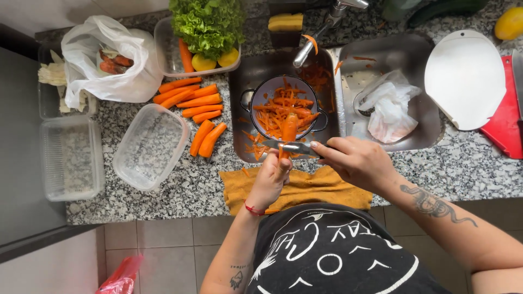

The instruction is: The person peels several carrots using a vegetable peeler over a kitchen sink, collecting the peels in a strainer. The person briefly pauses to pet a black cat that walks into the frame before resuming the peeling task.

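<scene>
At the near edge of the desk (468, 169), a mustard-yellow cloth (305, 188) lies flat with its front hanging at the rim, and both hands work just above it. The left hand (271, 178) has its grip closed around the lower end of a carrot (289, 130), which points away over the sink. The right hand (357, 159) has its grip closed on the handle of a peeler (289, 146), whose metal blade lies across the carrot near the left fingers. Straight beyond the hands, in the left basin of the sink (242, 81), stands a metal colander (283, 106) full of orange peelings, and more peelings lie scattered on the basin floor around it. The right basin holds a clear bowl with a crumpled white plastic bag (389, 106) in it. On the desk left of the sink lies a loose row of peeled carrots (196, 106), with an empty clear tub (150, 147) just beside them and a second tub (71, 158) by the left edge. Farther back sit a white bag (109, 60) holding unpeeled carrots and a tray of lettuce (207, 22). Toward the far right corner rest a white cutting board (463, 79) and a red one (504, 125).
</scene>
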